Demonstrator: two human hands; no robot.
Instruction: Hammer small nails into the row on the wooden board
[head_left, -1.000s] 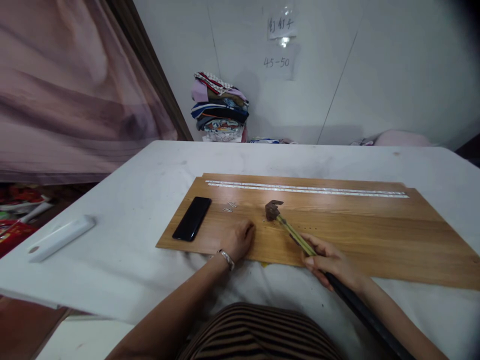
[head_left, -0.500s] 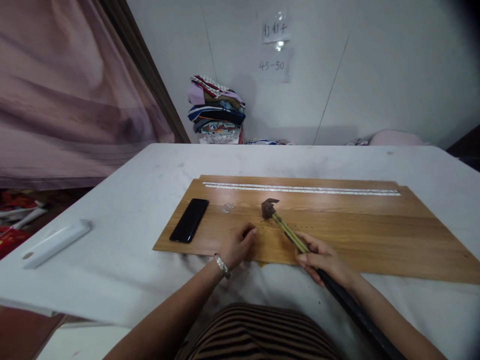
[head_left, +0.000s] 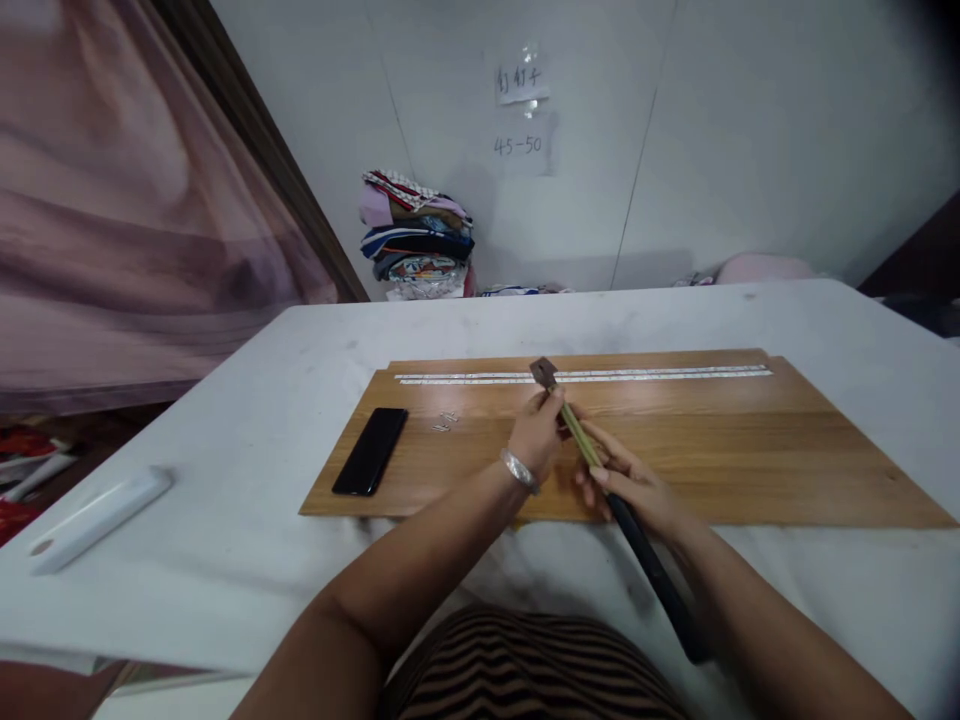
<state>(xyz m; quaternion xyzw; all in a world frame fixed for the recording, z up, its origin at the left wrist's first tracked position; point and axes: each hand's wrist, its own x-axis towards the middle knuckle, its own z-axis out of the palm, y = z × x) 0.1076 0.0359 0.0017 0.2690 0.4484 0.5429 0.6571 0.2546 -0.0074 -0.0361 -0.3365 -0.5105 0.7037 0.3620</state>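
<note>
A hammer (head_left: 577,430) with a yellow-green shaft, black grip and dark head is lifted off a wooden board (head_left: 750,450) on a white table. My right hand (head_left: 637,490) is closed round the shaft where the black grip begins. My left hand (head_left: 538,432) has its fingers pinched together just below the hammer head, touching the shaft; whatever they may hold is hidden. A few small nails (head_left: 444,421) lie loose on the board to the left. A long metal strip (head_left: 660,374) runs along the board's far edge.
A black phone (head_left: 370,464) lies on the board's left end. A white flat case (head_left: 97,506) rests near the table's left edge (head_left: 225,380). Folded clothes (head_left: 416,238) are stacked against the wall behind. A pink curtain hangs at the left.
The hammer head rose off the board and moved toward the far edge. My left hand left the board's near edge and came up to the hammer shaft. The view shifted slightly.
</note>
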